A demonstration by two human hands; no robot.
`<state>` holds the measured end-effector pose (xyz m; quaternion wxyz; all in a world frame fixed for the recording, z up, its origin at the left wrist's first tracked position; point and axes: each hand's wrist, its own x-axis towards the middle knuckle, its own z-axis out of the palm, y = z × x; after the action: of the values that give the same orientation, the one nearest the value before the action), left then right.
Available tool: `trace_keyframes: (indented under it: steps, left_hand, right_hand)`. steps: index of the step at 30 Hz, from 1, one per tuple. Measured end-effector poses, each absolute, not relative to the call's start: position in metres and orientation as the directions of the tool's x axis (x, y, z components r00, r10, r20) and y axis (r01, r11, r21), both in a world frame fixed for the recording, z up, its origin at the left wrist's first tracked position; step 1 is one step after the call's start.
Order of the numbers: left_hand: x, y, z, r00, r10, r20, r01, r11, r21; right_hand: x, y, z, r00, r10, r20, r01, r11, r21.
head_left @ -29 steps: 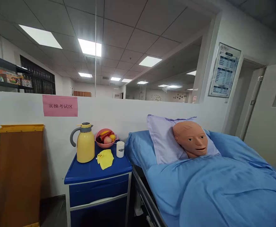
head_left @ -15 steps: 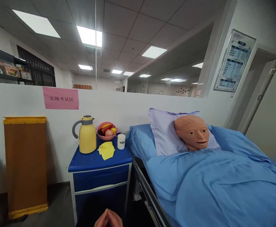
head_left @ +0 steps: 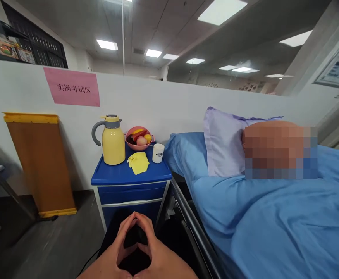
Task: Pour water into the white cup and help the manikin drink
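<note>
My left hand (head_left: 115,248) and my right hand (head_left: 154,246) meet at the fingertips low in the view, with the thumbs touching below and a gap between the palms. Both are open and hold nothing. Just beyond them stands a blue bedside cabinet (head_left: 134,179). On its top are a yellow thermos jug (head_left: 114,145) with a grey handle, a crumpled yellow cloth (head_left: 139,162), a white cup (head_left: 158,153) and a pink basin (head_left: 134,147) of fruit.
To the right is a bed with a blue quilt (head_left: 215,201), a dark side rail (head_left: 191,221) and a lilac pillow (head_left: 223,143) under a manikin's head (head_left: 274,133). A brown board (head_left: 41,166) with yellow ends leans on the wall, below a pink sign (head_left: 72,87).
My view has tilted down and turned slightly left. More of both hands now shows, still joined at the fingertips. The things on the cabinet have not moved.
</note>
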<state>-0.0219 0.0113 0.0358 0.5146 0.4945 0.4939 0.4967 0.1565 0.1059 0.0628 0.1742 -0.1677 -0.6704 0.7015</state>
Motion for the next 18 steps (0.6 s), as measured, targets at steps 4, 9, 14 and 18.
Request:
trace_keyframes:
  steps: [4, 9, 14, 18]
  left_hand:
    - [-0.038, 0.014, 0.021, 0.083, 0.995, 0.057, -0.146, -0.044, 0.988]
    - [-0.060, 0.022, 0.018, 0.087, 0.996, 0.035, -0.244, -0.013, 0.970]
    - [-0.075, 0.024, 0.008, 0.070, 0.997, -0.019, -0.276, 0.037, 0.960]
    - [-0.079, 0.019, -0.003, 0.063, 0.996, -0.062, -0.285, 0.078, 0.955]
  right_hand:
    - [0.139, 0.117, 0.058, -0.925, 0.379, -0.039, 0.005, -0.090, -0.996]
    - [0.117, 0.130, 0.055, -0.922, 0.383, -0.064, 0.030, -0.093, -0.995]
    - [0.101, 0.135, 0.042, -0.925, 0.368, -0.091, 0.053, -0.111, -0.992]
    - [0.096, 0.134, 0.024, -0.919, 0.374, -0.122, 0.055, -0.184, -0.981]
